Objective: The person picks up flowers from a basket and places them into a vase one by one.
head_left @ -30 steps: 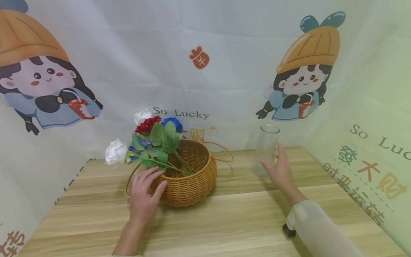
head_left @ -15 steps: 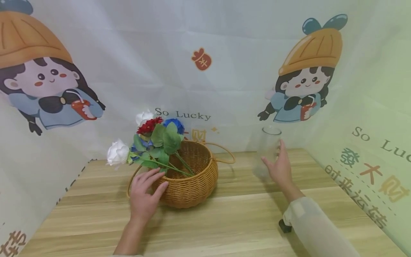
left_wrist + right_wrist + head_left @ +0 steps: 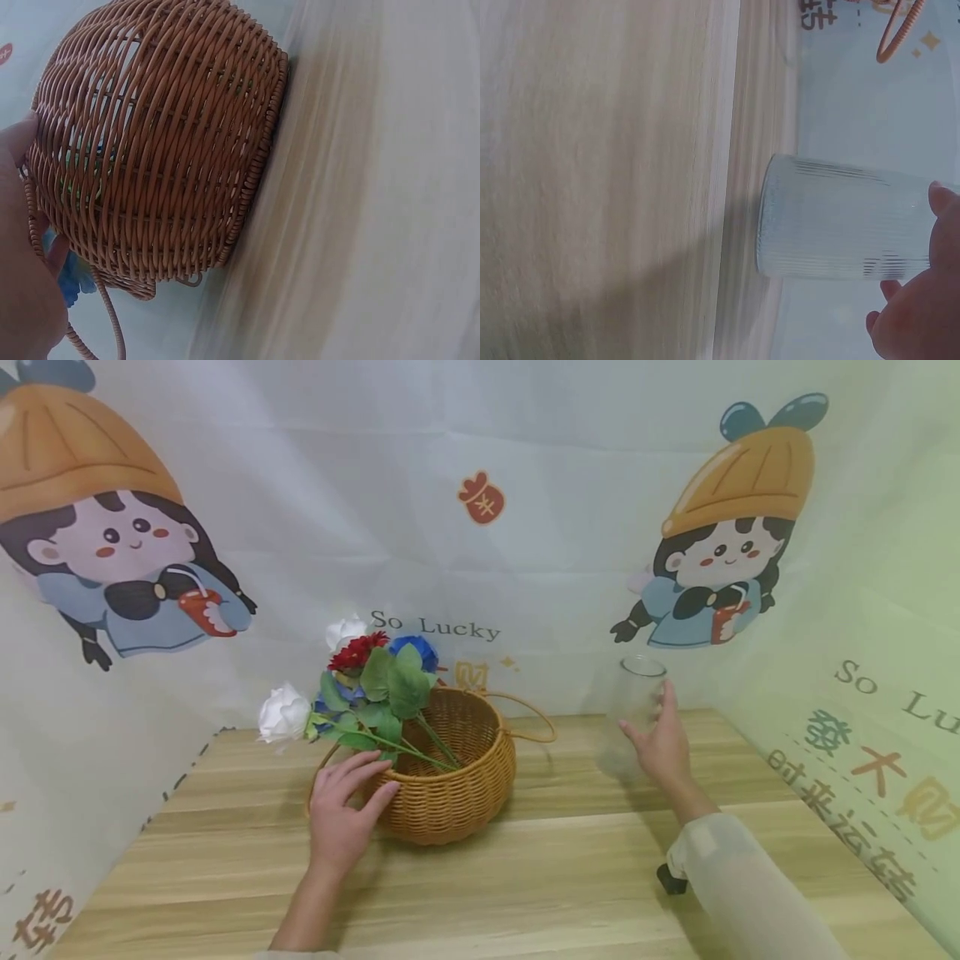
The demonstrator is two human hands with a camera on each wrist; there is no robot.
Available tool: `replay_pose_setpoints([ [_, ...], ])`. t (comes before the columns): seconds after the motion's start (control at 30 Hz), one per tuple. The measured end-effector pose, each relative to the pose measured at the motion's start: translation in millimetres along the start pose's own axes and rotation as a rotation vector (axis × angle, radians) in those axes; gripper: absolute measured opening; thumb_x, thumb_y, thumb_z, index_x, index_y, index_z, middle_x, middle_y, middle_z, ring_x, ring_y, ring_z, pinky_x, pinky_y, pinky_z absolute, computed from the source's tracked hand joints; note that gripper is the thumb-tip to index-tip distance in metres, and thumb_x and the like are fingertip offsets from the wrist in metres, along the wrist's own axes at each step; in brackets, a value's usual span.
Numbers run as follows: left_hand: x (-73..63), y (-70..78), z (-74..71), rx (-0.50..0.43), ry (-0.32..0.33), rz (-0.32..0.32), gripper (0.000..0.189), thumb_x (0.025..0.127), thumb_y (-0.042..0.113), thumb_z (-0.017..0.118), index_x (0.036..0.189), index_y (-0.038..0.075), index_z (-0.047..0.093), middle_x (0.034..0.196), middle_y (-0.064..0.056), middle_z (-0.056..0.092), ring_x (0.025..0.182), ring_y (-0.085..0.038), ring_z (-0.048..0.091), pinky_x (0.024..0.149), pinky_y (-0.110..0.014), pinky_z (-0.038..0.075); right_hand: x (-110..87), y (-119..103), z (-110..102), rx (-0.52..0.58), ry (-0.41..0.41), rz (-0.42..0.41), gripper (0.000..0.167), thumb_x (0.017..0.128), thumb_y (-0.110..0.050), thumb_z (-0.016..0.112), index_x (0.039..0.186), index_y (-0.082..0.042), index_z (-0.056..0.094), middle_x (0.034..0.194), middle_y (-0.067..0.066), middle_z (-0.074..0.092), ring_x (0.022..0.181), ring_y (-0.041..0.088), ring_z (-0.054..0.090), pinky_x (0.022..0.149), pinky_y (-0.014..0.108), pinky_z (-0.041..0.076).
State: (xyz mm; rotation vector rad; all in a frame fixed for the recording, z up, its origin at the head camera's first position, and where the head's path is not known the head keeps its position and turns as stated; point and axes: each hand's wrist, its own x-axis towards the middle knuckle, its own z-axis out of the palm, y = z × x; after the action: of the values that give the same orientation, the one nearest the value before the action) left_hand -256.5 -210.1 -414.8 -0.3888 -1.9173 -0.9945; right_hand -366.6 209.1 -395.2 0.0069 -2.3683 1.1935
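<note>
A round wicker basket (image 3: 450, 806) stands on the table, bearing artificial flowers that lean out over its left rim. Among them are a white rose (image 3: 283, 712), a red flower (image 3: 358, 652), a blue flower (image 3: 415, 653) and broad green leaves (image 3: 405, 685). My left hand (image 3: 345, 814) holds the basket's near-left rim, thumb outside and fingers over the edge; the left wrist view shows the woven side (image 3: 165, 142) close up. To the right, a clear ribbed glass vase (image 3: 840, 217) stands upright. My right hand (image 3: 663, 747) grips it from the right, thumb in front and fingers behind.
The wood-grain table (image 3: 570, 877) reaches back to a printed cloth backdrop (image 3: 555, 543) on several sides. A wicker handle loop (image 3: 536, 714) sticks out from the basket's right side toward the vase. A small black block (image 3: 671, 881) shows under the right sleeve.
My right hand has closed in on the glass vase, its fingers now against it. The whole view has shifted slightly. My left hand stays at the basket rim, and the flowers keep their place.
</note>
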Motion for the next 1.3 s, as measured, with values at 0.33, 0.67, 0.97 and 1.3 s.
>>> replay_pose_setpoints([
  [0.33,-0.9,-0.5,1.9,-0.006,0.019,0.004,0.028,0.071,0.005,0.084,0.097,0.009,0.076,0.112,-0.006,0.069,0.098,-0.022,0.051,0.083,-0.024,0.033,0.5,2.0,-2.8,0.009,-0.001,-0.016,0.094,0.088,-0.018,0.074,0.156,-0.015,0.01,0.148,0.021,0.038,0.123,0.045,0.046,0.095,0.06,0.039],
  [0.67,-0.9,0.0,2.2,-0.001,0.019,0.0,0.027,0.072,0.006,0.084,0.098,0.009,0.076,0.113,-0.006,0.069,0.096,-0.021,0.051,0.081,-0.024,0.033,-6.3,0.1,-1.3,0.063,-0.011,-0.029,0.094,0.087,-0.016,0.075,0.156,-0.015,0.01,0.146,0.023,0.038,0.121,0.047,0.046,0.096,0.06,0.04],
  [0.97,-0.9,1.3,1.3,0.007,0.008,-0.006,0.028,0.071,0.006,0.084,0.097,0.009,0.076,0.112,-0.006,0.069,0.097,-0.021,0.051,0.081,-0.024,0.033,-13.2,-0.1,-0.2,0.081,-0.016,-0.061,0.094,0.085,-0.014,0.076,0.155,-0.014,0.013,0.144,0.024,0.041,0.12,0.048,0.049,0.096,0.057,0.043],
  [1.3,-0.2,2.4,0.9,0.018,0.006,-0.006,0.028,0.071,0.007,0.084,0.097,0.009,0.076,0.112,-0.007,0.069,0.097,-0.022,0.051,0.082,-0.024,0.033,-19.7,-6.1,5.1,0.123,-0.042,-0.092,0.095,0.083,-0.012,0.078,0.155,-0.015,0.015,0.144,0.024,0.041,0.118,0.048,0.05,0.093,0.056,0.045],
])
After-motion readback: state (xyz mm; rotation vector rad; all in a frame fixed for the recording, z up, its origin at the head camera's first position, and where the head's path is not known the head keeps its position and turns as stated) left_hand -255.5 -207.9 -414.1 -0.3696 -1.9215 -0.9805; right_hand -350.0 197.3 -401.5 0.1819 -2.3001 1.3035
